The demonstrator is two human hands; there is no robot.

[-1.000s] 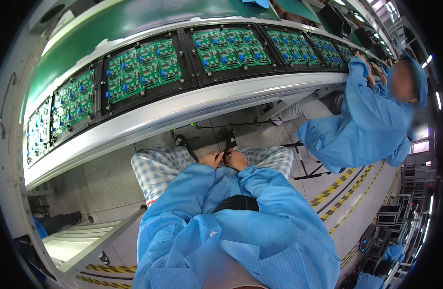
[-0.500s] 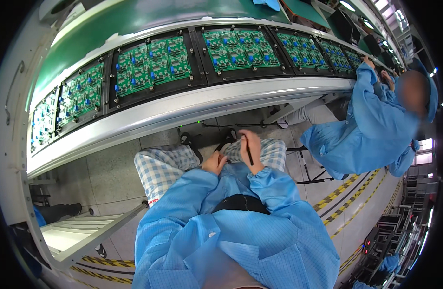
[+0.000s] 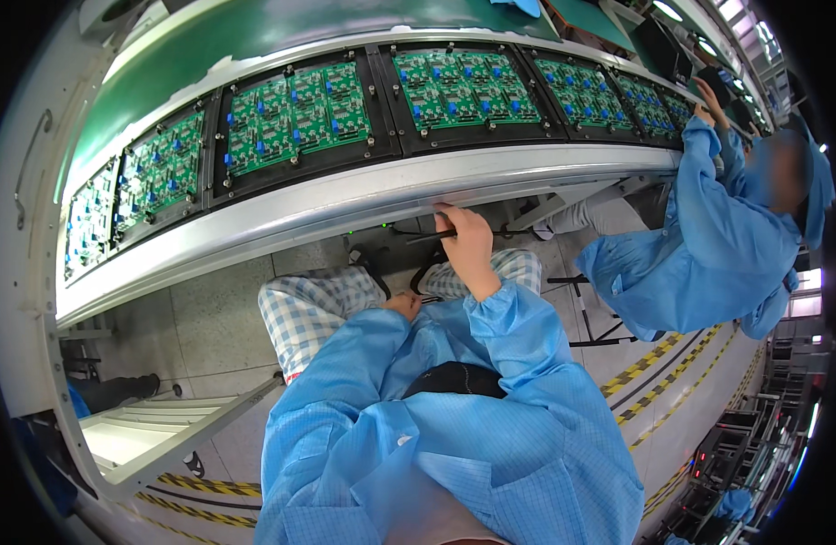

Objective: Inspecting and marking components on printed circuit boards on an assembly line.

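My right hand (image 3: 468,245) is raised just below the silver front rail (image 3: 345,202) of the line. Its fingers are closed on a slim black stick-like tool (image 3: 425,239), which points left; its exact kind does not show. Low in my lap, my left hand (image 3: 403,305) rests with curled fingers, partly hidden, and I cannot make out what they hold. Beyond the rail, green circuit boards with blue parts sit in black frames; the closest are one board panel (image 3: 465,86) and another panel (image 3: 298,116) to its left.
On the right, a person in a blue smock (image 3: 700,245) reaches toward the far boards. A green surface (image 3: 282,41) lies behind the row. At lower left stands a pale metal shelf (image 3: 154,440). Yellow-black tape (image 3: 659,363) marks the floor.
My right hand has moved up toward the rail, and the black tool has swung from lying along the hand to pointing left. My left hand has shifted slightly. The other person's hand has risen.
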